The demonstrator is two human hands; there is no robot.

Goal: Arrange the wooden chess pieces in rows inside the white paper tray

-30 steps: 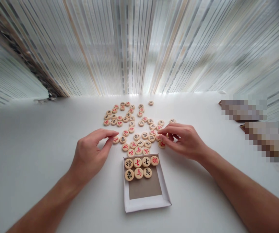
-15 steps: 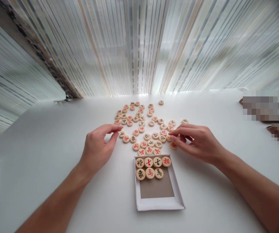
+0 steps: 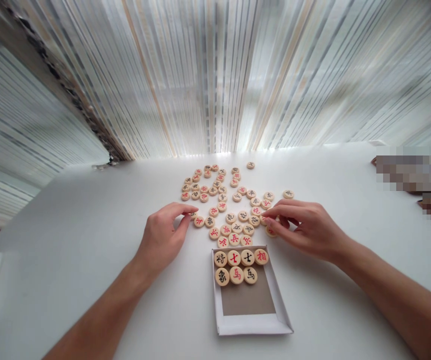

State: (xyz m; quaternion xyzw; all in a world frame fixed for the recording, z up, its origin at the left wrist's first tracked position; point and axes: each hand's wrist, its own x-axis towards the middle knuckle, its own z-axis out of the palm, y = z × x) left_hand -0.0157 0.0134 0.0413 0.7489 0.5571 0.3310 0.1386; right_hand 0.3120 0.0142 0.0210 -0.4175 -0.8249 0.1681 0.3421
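The left hand (image 3: 161, 241) and right hand (image 3: 306, 231) curl over loose xiangqi pieces (image 3: 231, 217) just above the cardboard tray (image 3: 253, 327) — fingertips touching pieces, but whether they grip, I cannot tell.

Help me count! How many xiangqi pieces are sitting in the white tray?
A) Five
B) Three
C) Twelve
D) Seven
D. The white tray holds seven round wooden xiangqi pieces, with four in the top row and three in the row below.
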